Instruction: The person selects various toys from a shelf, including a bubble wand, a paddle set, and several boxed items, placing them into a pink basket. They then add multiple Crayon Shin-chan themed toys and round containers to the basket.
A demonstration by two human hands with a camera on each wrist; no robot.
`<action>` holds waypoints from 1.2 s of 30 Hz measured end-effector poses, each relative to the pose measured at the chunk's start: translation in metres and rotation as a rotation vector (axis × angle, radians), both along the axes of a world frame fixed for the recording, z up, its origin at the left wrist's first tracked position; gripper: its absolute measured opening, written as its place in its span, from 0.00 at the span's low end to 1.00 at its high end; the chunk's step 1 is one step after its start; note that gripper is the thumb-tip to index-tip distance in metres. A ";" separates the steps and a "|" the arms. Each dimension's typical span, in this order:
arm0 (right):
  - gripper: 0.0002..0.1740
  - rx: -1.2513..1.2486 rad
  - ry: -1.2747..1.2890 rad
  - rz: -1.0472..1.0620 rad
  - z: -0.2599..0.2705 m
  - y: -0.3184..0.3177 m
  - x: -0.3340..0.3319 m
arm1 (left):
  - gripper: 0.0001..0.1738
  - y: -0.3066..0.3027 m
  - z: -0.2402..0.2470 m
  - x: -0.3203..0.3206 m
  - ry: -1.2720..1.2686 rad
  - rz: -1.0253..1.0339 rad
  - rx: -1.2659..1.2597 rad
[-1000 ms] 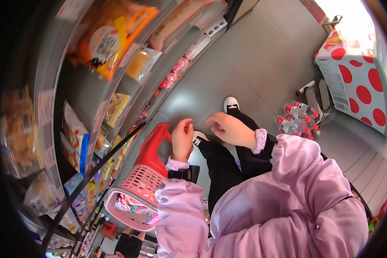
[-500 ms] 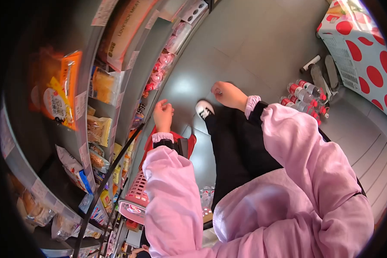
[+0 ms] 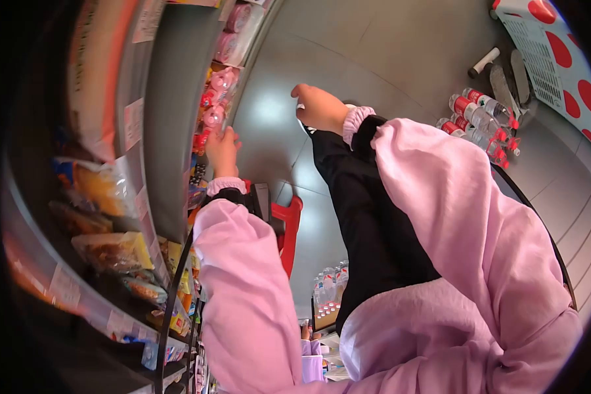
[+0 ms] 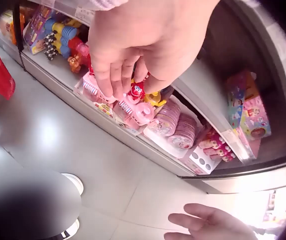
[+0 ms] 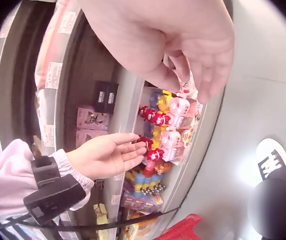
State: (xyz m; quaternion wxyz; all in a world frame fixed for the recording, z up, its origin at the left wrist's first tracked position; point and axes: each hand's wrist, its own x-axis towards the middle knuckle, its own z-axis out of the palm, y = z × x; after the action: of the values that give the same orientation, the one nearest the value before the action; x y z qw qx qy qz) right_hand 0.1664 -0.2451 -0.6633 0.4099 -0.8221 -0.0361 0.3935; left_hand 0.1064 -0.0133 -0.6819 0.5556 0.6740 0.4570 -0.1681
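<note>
My left hand [image 3: 223,152] reaches down to the lowest shelf, fingers loosely extended. In the right wrist view the left hand's fingertips [image 5: 142,145] are right at small red toys [image 5: 155,117] beside pink plastic toys [image 5: 172,142]. The left wrist view has the left hand [image 4: 138,50] over these pink toys [image 4: 138,112], partly covering them. Nothing shows held in it. My right hand [image 3: 322,108] hangs over the floor near my shoe, holding nothing; its fingers are spread loosely in the left wrist view.
Stacked pink discs [image 4: 167,120] sit farther along the shelf, with blue-and-yellow toys [image 4: 60,37] on the other side. A red basket handle [image 3: 289,230] stands by my left forearm. Bagged snacks [image 3: 115,253] fill the shelves above. Bottles [image 3: 482,121] stand on the floor at right.
My left hand has moved from over the basket to the low toy shelf. My right hand has shifted up and left in the head view, and the shelves now appear closer.
</note>
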 end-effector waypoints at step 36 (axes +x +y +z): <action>0.34 0.488 0.095 -0.288 -0.129 0.130 0.058 | 0.22 0.022 -0.096 0.049 -0.300 -0.274 0.748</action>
State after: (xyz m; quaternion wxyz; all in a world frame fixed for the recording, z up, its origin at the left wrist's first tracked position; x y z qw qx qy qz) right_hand 0.2247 -0.1153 -0.7926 0.6485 -0.6764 0.0067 0.3491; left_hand 0.1549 0.0083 -0.7776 0.3059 0.9005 0.3068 0.0371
